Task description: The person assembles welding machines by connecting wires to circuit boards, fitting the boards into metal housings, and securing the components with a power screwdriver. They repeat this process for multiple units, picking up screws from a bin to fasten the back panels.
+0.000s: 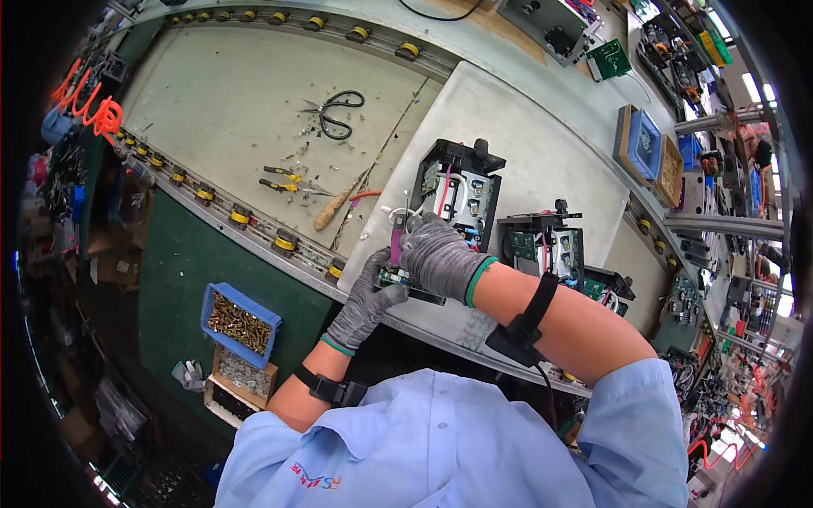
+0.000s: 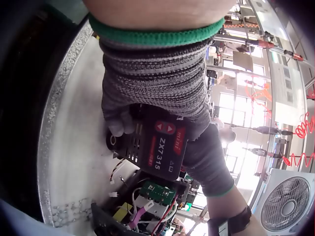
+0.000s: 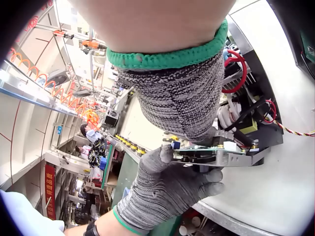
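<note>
Left hand [image 1: 368, 309] grips the black front plate [image 2: 162, 150], with the thumb on one side and fingers on the other. The right hand [image 1: 442, 254] is bent in over the back of the plate, by a purple strip [image 1: 395, 244]. Its fingertips are hidden, so I cannot tell if it grips anything. The plate is at the near edge of the white table top [image 1: 542, 152], and it has red and white marks on its front.

Near on the left, a blue tray [image 1: 241, 325] is full of gold-coloured bits [image 1: 237, 320]. Just beside it, a brown box [image 1: 246, 372] holds clear bits.

Past the hands sits an open black machine [image 1: 458, 190] with white wires and green parts inside. To the right are a second machine [image 1: 544, 244] and a third machine [image 1: 607, 290], also with green boards.

Farther left, yellow and black pliers [image 1: 292, 181] lie near a tool with a wooden handle [image 1: 335, 208]. Black scissors [image 1: 339, 114] lie beyond them, with little scraps around. An orange curly hose [image 1: 106, 116] hangs at the far left. Far on the right, another blue tray [image 1: 645, 144] sits by the table's edge.
</note>
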Demonstrator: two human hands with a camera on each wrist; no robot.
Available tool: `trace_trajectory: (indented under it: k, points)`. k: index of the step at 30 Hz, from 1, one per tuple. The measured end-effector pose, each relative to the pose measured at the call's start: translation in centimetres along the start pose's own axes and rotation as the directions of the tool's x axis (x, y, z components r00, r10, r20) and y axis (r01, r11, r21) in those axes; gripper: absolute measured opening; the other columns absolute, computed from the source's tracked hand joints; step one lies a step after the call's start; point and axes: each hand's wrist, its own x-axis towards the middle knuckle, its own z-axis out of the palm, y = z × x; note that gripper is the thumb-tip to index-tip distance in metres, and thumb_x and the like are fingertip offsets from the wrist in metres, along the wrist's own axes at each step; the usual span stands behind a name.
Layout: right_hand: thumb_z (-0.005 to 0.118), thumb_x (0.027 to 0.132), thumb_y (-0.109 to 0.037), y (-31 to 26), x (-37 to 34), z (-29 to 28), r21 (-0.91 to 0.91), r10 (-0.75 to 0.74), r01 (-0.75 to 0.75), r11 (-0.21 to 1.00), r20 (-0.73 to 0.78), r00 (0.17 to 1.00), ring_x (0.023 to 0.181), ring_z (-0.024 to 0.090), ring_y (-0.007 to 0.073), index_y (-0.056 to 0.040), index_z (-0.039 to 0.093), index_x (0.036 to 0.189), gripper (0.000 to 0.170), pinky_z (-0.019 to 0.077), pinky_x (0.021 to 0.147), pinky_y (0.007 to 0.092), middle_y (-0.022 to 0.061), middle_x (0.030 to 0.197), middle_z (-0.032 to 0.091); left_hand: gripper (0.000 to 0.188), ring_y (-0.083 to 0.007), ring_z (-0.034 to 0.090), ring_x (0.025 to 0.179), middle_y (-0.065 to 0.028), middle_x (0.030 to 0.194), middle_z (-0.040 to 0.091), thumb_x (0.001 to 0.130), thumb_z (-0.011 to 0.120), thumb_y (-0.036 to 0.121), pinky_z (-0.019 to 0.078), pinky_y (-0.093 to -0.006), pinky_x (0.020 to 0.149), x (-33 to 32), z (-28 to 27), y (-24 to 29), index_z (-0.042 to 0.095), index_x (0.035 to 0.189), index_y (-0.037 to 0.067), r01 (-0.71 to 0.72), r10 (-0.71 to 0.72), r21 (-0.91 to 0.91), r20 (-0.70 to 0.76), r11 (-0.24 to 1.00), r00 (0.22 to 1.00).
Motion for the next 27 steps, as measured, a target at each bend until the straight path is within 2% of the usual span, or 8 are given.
trace_trajectory:
  k: [2,6,11,15,18,23,25,27]
  points:
    - [0.069,0.075,-0.02,0.1,-0.2,0.0,0.008,-0.079,0.08,0.997,-0.098,0.992,0.085,0.068,0.0299,-0.0064,0.077,0.085,0.018,0.0471,0.082,0.0423,0.0124,0.082,0.072,0.098,-0.0196,0.049,0.126,-0.0112,0.136,0.049,0.076,0.086,0.04,0.0447,-0.0335,0.105,-0.2,0.4,1.0,0.035,0.151,0.002,0.07,-0.07,-0.028,0.006,0.997,0.998]
    - [0.069,0.067,-0.023,-0.4,-0.4,0.1,0.038,-0.099,0.105,0.994,-0.132,0.986,0.105,0.061,0.0359,-0.0013,0.076,0.08,0.026,0.0479,0.093,0.0428,0.016,0.089,0.068,0.099,-0.0194,0.05,0.125,-0.0104,0.135,0.051,0.077,0.086,0.042,0.0444,-0.0337,0.105,-0.1,0.3,1.1,0.035,0.151,0.002,0.058,-0.058,-0.003,0.028,0.998,0.998]
    - [0.069,0.067,-0.021,0.1,-0.1,0.6,0.154,-0.076,0.099,0.983,-0.15,0.986,0.104,0.061,0.0338,-0.0038,0.076,0.077,0.021,0.0491,0.088,0.0433,0.0146,0.089,0.069,0.096,-0.0189,0.053,0.121,-0.0085,0.132,0.054,0.077,0.086,0.04,0.0451,-0.0338,0.105,-0.4,1.0,1.9,0.036,0.151,0.004,0.047,-0.047,-0.048,0.02,0.998,0.999]
    - [0.07,0.069,-0.02,-0.1,-0.7,-0.4,-0.037,-0.173,0.17,0.985,-0.095,0.98,0.102,0.063,0.0303,-0.0084,0.078,0.079,0.017,0.0488,0.09,0.0427,0.0076,0.085,0.07,0.092,-0.0185,0.053,0.119,-0.0084,0.13,0.055,0.077,0.084,0.035,0.0464,-0.0337,0.103,-0.6,1.3,2.3,0.037,0.151,0.004,0.055,-0.054,-0.072,0.017,0.996,0.998]
    - [0.07,0.07,-0.02,-0.2,-0.5,0.2,-0.129,-0.21,0.18,0.975,-0.266,0.941,0.099,0.064,0.0278,-0.0113,0.078,0.077,0.014,0.0469,0.096,0.0421,0.0035,0.082,0.07,0.091,-0.0187,0.053,0.12,-0.0086,0.13,0.055,0.078,0.083,0.034,0.0465,-0.0337,0.103,-0.4,0.7,1.5,0.038,0.15,0.004,0.044,-0.044,-0.028,0.017,0.999,0.999]
    - [0.069,0.07,-0.019,0.5,-0.3,0.3,-0.129,-0.313,0.29,0.948,-0.222,0.923,0.097,0.064,0.0241,-0.0152,0.077,0.075,0.01,0.0437,0.103,0.0417,0.0005,0.081,0.069,0.091,-0.019,0.053,0.121,-0.0092,0.132,0.053,0.078,0.083,0.035,0.0474,-0.0338,0.102,-0.2,0.3,1.0,0.037,0.151,0.004,0.046,-0.046,-0.002,0.022,0.999,0.999]
    - [0.07,0.073,-0.023,0.7,-0.1,-0.4,-0.167,-0.352,0.328,0.93,-0.142,0.925,0.088,0.066,0.0286,-0.0111,0.078,0.082,0.017,0.0481,0.085,0.041,0.009,0.085,0.069,0.091,-0.0191,0.053,0.121,-0.0093,0.132,0.053,0.078,0.083,0.035,0.0479,-0.0337,0.101,-0.2,0.3,1.3,0.037,0.15,0.004,0.036,-0.036,0.023,0.023,0.999,0.999]
    - [0.069,0.07,-0.019,0.4,0.1,-0.2,-0.089,-0.245,0.235,0.968,-0.122,0.962,0.095,0.064,0.0254,-0.0123,0.077,0.075,0.011,0.0459,0.097,0.0401,0.0031,0.08,0.069,0.093,-0.0191,0.053,0.122,-0.0099,0.133,0.053,0.077,0.084,0.036,0.0486,-0.0336,0.1,-0.4,0.7,1.7,0.037,0.15,0.004,0.05,-0.049,-0.038,0.025,0.998,0.998]
